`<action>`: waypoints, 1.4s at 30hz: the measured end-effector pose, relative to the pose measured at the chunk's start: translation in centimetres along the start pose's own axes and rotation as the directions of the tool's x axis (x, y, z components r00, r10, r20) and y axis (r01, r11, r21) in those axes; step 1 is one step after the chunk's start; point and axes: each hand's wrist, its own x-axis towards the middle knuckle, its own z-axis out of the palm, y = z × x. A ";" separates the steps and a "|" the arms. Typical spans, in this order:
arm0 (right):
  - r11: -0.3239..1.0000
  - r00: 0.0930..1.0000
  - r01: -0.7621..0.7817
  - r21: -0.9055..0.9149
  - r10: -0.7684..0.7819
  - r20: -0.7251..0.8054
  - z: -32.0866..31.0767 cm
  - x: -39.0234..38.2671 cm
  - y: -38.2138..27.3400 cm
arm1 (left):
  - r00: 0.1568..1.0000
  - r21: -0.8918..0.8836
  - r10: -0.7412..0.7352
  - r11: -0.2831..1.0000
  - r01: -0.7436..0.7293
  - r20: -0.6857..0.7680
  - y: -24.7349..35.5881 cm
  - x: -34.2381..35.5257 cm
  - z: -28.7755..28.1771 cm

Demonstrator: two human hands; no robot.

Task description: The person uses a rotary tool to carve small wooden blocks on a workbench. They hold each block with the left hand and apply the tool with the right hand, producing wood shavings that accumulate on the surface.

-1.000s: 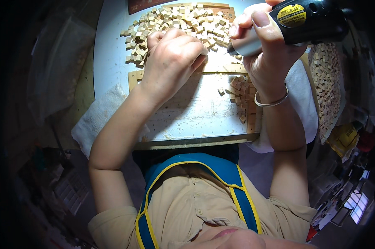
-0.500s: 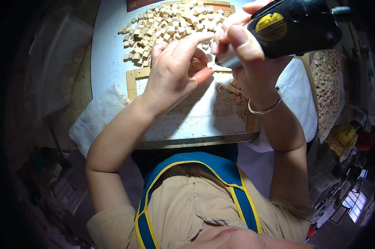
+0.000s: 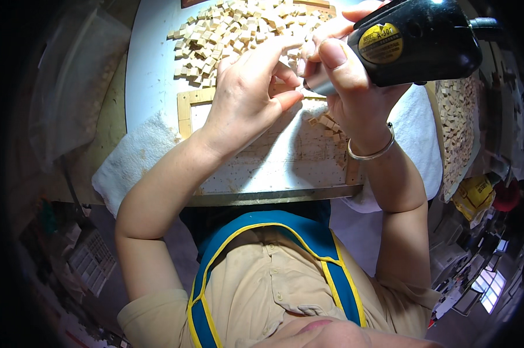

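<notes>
My left hand (image 3: 244,90) is above the near side of a wooden cube pile (image 3: 215,40), its thumb and fingertips pinched together. A small pale wooden cube seems to be in that pinch, almost wholly hidden now. In my right hand (image 3: 355,87) is a black corded electric hand tool (image 3: 427,49) with a silver nose and a round yellow label. The tool's nose points left, close to the left fingertips; whether it touches the cube cannot be seen. Below the hands lies a shallow wooden frame (image 3: 184,110) on the white worktop.
Some loose cubes (image 3: 330,127) lie inside the frame near its right side. White towels (image 3: 137,153) cover the table's left and right front corners. A bag of many cubes (image 3: 456,122) stands at the right. The table's front edge (image 3: 273,196) is close to my body.
Both hands hold nearly the same pose. The left fingertips have shifted slightly right, and the cube face that showed between them is now hidden. The tool has moved slightly right.
</notes>
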 end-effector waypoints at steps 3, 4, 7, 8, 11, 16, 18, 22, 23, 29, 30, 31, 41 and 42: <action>0.994 0.996 0.037 -0.098 -0.029 0.080 -1.7 -0.1 0.3 | 1.000 0.005 0.008 1.000 -0.008 -0.005 0.0 0.0 0.1; 0.987 0.993 0.060 -0.151 -0.043 0.114 -2.3 -0.1 0.4 | 1.000 0.005 0.011 1.000 -0.011 -0.004 0.1 0.1 0.1; 0.972 0.985 0.106 -0.212 -0.074 0.153 -1.7 0.1 0.7 | 1.000 0.025 0.011 1.000 -0.011 -0.006 0.1 0.0 0.0; 0.976 0.979 0.098 -0.194 -0.060 0.192 -1.9 0.2 0.7 | 1.000 0.033 0.012 0.999 -0.012 -0.007 0.1 0.0 0.0; 0.998 0.971 -0.055 0.021 0.048 0.236 -2.8 0.5 0.5 | 1.000 0.010 0.007 1.000 -0.007 -0.018 0.0 -0.1 0.2; 0.945 0.993 0.112 -0.307 -0.096 0.068 -0.2 0.1 1.7 | 0.999 0.047 0.035 0.998 -0.035 -0.003 0.0 -0.2 0.0; 0.713 0.977 0.196 -0.673 -0.199 0.073 1.2 1.1 0.6 | 1.000 0.051 0.021 0.999 -0.021 0.005 0.2 -0.3 -0.2; 0.537 0.968 0.199 -0.820 -0.239 0.079 1.1 1.2 -0.1 | 1.000 0.049 0.017 0.999 -0.018 0.014 0.7 -0.1 -0.3; 0.522 0.964 0.221 -0.824 -0.245 0.103 0.9 1.3 -0.3 | 1.000 0.061 0.025 0.998 -0.026 0.013 0.7 -0.1 -0.3; 0.734 0.922 0.262 -0.627 -0.382 -0.062 1.5 2.3 -2.6 | 0.996 0.078 -0.020 0.997 0.013 0.088 0.2 -0.4 -0.1; 0.691 0.857 0.271 -0.670 -0.490 -0.159 2.8 2.8 -2.9 | 0.993 0.108 -0.020 0.994 0.008 0.113 0.2 -0.4 -0.2; 0.727 0.885 0.346 -0.593 -0.463 -0.052 2.6 3.5 -3.5 | 0.994 0.061 0.049 0.997 -0.056 0.102 0.7 -0.5 0.0; 0.751 0.879 0.398 -0.527 -0.477 -0.017 1.8 4.4 -4.3 | 0.993 0.267 0.110 0.957 -0.114 0.031 -0.4 1.7 -1.8; 0.745 0.872 0.410 -0.527 -0.489 -0.013 2.0 4.5 -4.1 | 0.977 0.451 0.195 0.866 -0.215 0.091 -0.4 2.3 -2.0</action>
